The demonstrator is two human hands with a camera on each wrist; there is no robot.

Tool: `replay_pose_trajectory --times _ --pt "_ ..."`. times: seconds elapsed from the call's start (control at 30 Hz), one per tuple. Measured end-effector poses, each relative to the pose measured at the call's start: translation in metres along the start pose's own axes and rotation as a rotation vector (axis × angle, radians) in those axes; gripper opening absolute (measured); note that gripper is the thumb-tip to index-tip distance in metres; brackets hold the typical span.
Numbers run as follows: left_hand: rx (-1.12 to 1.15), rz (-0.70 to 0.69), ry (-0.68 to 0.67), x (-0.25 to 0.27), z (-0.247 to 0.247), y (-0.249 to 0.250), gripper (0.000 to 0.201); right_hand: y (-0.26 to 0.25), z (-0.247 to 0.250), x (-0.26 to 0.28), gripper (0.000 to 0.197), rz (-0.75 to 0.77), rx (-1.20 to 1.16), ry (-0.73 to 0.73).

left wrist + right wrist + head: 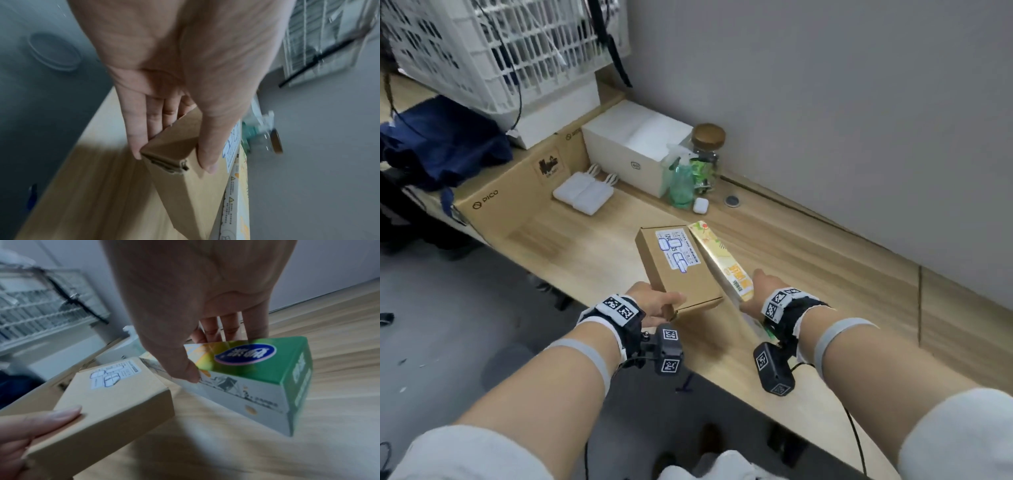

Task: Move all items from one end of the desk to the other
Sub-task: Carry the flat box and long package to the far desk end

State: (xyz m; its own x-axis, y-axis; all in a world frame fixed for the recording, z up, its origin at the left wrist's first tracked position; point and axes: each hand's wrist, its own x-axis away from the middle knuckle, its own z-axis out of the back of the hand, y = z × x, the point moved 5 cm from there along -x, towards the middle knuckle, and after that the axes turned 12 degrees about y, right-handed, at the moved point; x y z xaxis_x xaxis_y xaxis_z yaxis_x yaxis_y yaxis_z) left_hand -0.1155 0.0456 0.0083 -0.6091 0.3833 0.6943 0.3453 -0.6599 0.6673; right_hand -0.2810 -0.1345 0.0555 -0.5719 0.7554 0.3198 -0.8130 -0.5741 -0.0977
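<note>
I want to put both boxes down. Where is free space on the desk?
Bare wood lies right of the green-yellow tissue box, along the grey wall, and between the brown cardboard box and the PICO carton. Around the green spray bottle it is crowded.

The right hand (205, 296) pinches a green tissue box (257, 378) above the worktop (329, 353); beside it, a thumb (51, 418) presses a labelled cardboard box (115, 402).

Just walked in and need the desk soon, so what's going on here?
A person is carrying two boxes above the wooden desk. The left hand grips a brown cardboard box with a white label by its near end. The right hand holds a long yellow and green printed carton. A glass jar with a wooden lid stands by the wall.
</note>
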Motion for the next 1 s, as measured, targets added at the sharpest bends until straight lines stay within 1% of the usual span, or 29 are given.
replay_pose_trajectory --times 0.17,0.27,0.33,0.37,0.43,0.5,0.53,0.6,0.67,0.77,0.83,0.9,0.97,1.0 --pt "-0.154 -0.092 -0.092 0.025 -0.098 0.028 0.042 0.11 0.011 0.046 0.06 -0.19 -0.073 0.05" --pt "-0.195 -0.142 -0.154 0.048 -0.179 0.039 0.03 0.188 0.016 0.081 0.056 -0.303 -0.13 0.089" --pt "-0.25 -0.15 -0.205 0.072 -0.241 0.041 0.025 0.247 0.018 0.111 0.051 -0.381 -0.164 0.108" --pt "-0.298 -0.162 -0.238 0.083 -0.275 0.04 0.029 0.279 0.018 0.127 0.047 -0.425 -0.19 0.118" --pt "-0.398 -0.207 -0.313 0.106 -0.344 0.037 0.043 0.345 0.014 0.16 0.043 -0.504 -0.254 0.143" --pt "-0.48 -0.248 -0.38 0.132 -0.415 0.031 0.065 0.413 0.009 0.198 0.044 -0.594 -0.312 0.175" --pt "-0.513 -0.249 -0.407 0.147 -0.451 0.027 0.068 0.448 0.004 0.217 0.048 -0.641 -0.337 0.186" --pt "-0.528 -0.232 -0.44 0.191 -0.519 0.019 0.055 0.515 -0.004 0.26 0.055 -0.728 -0.373 0.206" --pt "-0.562 -0.214 -0.495 0.231 -0.587 0.007 0.042 0.581 -0.017 0.302 0.055 -0.835 -0.388 0.216" --pt "-0.621 -0.21 -0.591 0.285 -0.681 -0.015 0.038 0.665 -0.035 0.36 0.05 -0.928 -0.434 0.222" --pt "-0.664 -0.245 -0.653 0.319 -0.733 -0.028 0.034 0.71 -0.044 0.396 0.046 -0.977 -0.454 0.235" --pt "-0.692 -0.305 -0.691 0.349 -0.777 -0.039 0.036 0.747 -0.053 0.43 0.049 -1.058 -0.471 0.235" --pt "-0.719 -0.335 -0.718 0.372 -0.816 -0.05 0.038 0.779 -0.063 0.458 0.05 -1.14 -0.482 0.23" --pt "-0.727 -0.342 -0.726 0.381 -0.833 -0.054 0.036 0.792 -0.067 0.47 0.049 -1.162 -0.48 0.232"
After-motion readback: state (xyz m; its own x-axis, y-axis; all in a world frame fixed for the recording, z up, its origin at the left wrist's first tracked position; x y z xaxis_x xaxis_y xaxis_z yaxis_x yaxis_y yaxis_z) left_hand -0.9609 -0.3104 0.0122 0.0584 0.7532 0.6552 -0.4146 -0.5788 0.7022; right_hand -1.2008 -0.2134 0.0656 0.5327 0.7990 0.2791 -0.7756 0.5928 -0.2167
